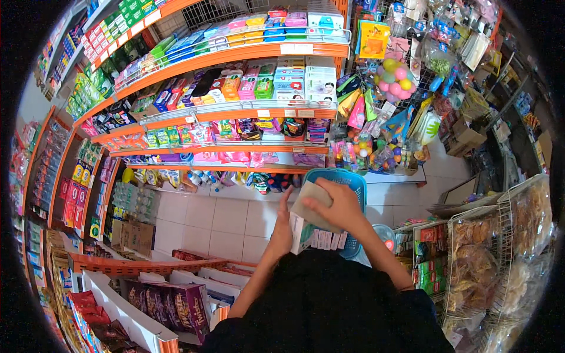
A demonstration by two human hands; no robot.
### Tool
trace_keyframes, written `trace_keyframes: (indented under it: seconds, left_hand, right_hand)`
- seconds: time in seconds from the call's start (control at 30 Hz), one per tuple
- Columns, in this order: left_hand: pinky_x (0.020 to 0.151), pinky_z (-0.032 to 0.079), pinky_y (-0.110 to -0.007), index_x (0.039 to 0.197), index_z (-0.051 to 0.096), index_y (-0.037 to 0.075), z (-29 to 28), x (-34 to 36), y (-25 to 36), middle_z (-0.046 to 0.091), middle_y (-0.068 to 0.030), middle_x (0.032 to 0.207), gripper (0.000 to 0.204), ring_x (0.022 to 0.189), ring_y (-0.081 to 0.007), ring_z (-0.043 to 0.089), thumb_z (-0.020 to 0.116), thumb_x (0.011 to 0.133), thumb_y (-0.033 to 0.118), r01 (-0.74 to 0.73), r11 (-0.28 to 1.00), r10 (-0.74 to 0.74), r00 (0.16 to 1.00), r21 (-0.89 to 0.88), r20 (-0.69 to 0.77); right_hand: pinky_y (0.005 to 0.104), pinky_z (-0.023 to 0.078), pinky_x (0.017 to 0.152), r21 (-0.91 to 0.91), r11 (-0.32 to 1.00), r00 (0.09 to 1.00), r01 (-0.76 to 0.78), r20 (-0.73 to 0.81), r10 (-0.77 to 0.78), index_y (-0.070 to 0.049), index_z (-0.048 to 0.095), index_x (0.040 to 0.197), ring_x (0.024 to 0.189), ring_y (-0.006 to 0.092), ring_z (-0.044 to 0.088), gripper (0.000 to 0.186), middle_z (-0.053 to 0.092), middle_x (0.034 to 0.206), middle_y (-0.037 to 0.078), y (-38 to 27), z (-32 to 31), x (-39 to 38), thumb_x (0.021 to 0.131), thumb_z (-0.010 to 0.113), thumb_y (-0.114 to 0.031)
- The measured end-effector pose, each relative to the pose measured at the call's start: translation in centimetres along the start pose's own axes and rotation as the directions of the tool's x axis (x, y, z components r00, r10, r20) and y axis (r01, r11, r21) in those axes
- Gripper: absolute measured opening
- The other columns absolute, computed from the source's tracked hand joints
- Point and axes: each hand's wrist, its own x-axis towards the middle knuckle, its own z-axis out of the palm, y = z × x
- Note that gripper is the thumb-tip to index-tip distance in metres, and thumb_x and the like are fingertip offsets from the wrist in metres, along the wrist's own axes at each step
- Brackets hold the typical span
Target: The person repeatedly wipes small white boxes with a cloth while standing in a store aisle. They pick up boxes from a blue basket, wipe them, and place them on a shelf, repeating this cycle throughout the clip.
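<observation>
In front of me my right hand (335,205) grips a plain grey-beige cardboard piece (316,206), fingers bent over its upper side. I cannot tell whether it is a separate box or a flap of the white carton (299,230) just below it. Against that carton's left side lies my left hand (283,226), steadying it with the fingers stretched along the edge. A row of small white boxes (328,239) stands by the carton, close to my chest. Beneath the hands is a blue plastic basket (360,187), partly covered by my hands and the boxes.
Orange-edged shelves (235,113) of packaged goods rise ahead. A clear round container (384,234) is beside my right forearm. Wire racks (471,259) with bagged goods stand at right, a low shelf (159,266) with purple packets at left. Pale floor tiles (226,217) lie between.
</observation>
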Motion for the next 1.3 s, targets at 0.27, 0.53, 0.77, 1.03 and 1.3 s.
trace_keyframes:
  seconds: [0.27,0.53,0.77,1.03,1.3]
  left_hand:
    - [0.086,0.037,-0.037,0.134,-0.012,0.004,-0.8,-0.4,1.7,0.05,-0.0224,0.108,0.104,0.098,-0.0283,0.052,0.029,0.07,0.075,-0.269,0.906,0.205,0.955,0.327,0.216]
    - [0.09,0.037,-0.032,0.134,0.012,0.006,-1.6,0.7,-0.9,0.047,-0.0158,0.114,0.063,0.105,-0.0249,0.047,0.023,0.09,0.05,0.09,0.992,-0.068,0.972,0.087,-0.224]
    - [0.08,0.045,-0.035,0.116,0.042,0.006,-1.7,2.4,3.2,0.053,-0.0112,0.101,0.067,0.091,-0.0211,0.054,0.025,0.084,0.062,0.336,0.905,-0.379,0.916,-0.261,-0.136]
    - [0.082,0.046,-0.043,0.111,0.044,0.001,-0.5,4.3,4.8,0.055,-0.0148,0.097,0.048,0.09,-0.0274,0.056,0.043,0.085,0.041,0.239,0.699,-0.375,0.925,-0.674,-0.061]
    - [0.085,0.045,-0.038,0.114,0.044,0.002,0.8,3.6,5.2,0.055,-0.0144,0.105,0.045,0.097,-0.0234,0.055,0.044,0.085,0.036,0.192,0.698,-0.29,0.957,-0.69,-0.027]
  right_hand:
    - [0.0385,0.045,0.06,-0.088,0.996,0.999,-0.018,-0.052,0.013,-0.007,0.057,0.084,0.071,0.032,0.058,0.042,0.059,0.076,0.013,-0.5,-2.1,0.2,0.072,0.059,-0.047]
    - [0.0374,0.045,0.054,-0.267,0.964,0.959,-0.002,-0.274,-0.074,-0.008,0.058,0.082,0.066,0.028,0.058,0.039,0.057,0.073,0.01,-0.2,-1.6,1.0,0.07,0.061,-0.045]
    - [0.0321,0.04,0.051,-0.214,0.894,0.896,0.394,-0.129,-0.426,-0.009,0.059,0.074,0.059,0.021,0.054,0.038,0.053,0.069,0.004,-0.8,2.6,-3.2,0.06,0.071,-0.042]
    - [0.0297,0.039,0.049,-0.193,0.847,0.798,0.496,-0.282,-0.532,-0.012,0.058,0.076,0.058,0.0177,0.053,0.04,0.053,0.069,0.002,-1.6,2.5,-4.4,0.056,0.072,-0.044]
    - [0.0313,0.042,0.052,-0.329,0.882,0.732,0.338,-0.497,-0.466,-0.007,0.054,0.076,0.058,0.0203,0.052,0.028,0.052,0.07,0.003,2.9,2.0,-3.4,0.07,0.066,-0.031]
